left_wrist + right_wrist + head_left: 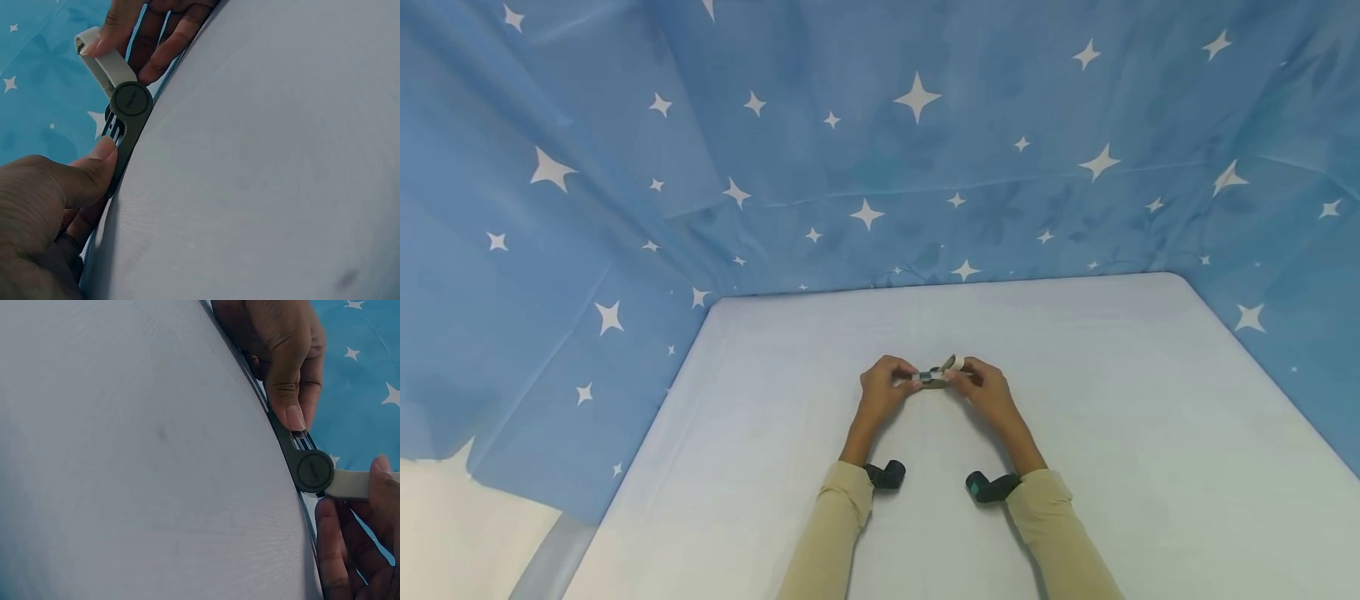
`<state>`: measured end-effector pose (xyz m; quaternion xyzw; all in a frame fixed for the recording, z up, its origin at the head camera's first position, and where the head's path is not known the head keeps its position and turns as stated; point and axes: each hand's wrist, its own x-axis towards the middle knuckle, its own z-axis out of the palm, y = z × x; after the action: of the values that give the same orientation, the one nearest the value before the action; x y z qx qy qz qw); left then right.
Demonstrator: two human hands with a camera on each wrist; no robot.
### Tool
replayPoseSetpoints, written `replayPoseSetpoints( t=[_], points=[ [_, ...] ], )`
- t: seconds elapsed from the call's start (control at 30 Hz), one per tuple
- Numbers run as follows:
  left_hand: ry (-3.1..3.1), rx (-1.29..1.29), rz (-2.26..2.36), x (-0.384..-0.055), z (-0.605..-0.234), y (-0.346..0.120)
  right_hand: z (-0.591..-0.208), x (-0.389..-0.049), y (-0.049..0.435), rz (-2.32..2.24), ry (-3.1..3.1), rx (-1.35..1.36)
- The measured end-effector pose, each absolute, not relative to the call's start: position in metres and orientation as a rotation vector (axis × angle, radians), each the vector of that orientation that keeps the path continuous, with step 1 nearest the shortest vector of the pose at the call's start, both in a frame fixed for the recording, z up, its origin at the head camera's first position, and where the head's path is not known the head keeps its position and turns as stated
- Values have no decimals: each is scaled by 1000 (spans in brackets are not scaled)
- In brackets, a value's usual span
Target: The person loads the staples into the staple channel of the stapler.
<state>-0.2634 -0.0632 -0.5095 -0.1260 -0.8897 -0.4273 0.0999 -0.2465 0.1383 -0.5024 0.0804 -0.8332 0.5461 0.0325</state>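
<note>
A small folding tool [932,377] is held between both hands close over the table. It has a dark green arm [133,132], a round pivot cap [315,470] with lettering and a cream arm [117,67] swung out at an angle. Slim metal parts [304,441] show along the green arm. My left hand [883,387] pinches the green arm's end, thumb over the metal parts. With thumb and fingers, my right hand [991,392] grips the cream arm, its other fingers below the pivot in the right wrist view. I cannot tell which kind of tool this is.
A white cloth-covered table [1150,433] lies beneath the hands. Blue curtains [820,158] with white stars stand along its back and sides. Each forearm carries a black wrist camera, the left one [889,475] and the right one [988,487], just inside the beige sleeves.
</note>
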Motion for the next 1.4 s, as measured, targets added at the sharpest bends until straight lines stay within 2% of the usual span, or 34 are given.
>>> replayPoseSetpoints(
  t=[0.23,0.77,1.4],
  points=[
    [-2621,-336,-1221,-265,-508,-60,-502,-247,139,1729,-2465,303],
    [-2668,-267,-1221,-264,-507,-60,-493,-251,129,1498,-2491,400],
    [-2618,-313,-1165,-264,-505,-60,-475,-258,107,400,-2527,652]
  ],
)
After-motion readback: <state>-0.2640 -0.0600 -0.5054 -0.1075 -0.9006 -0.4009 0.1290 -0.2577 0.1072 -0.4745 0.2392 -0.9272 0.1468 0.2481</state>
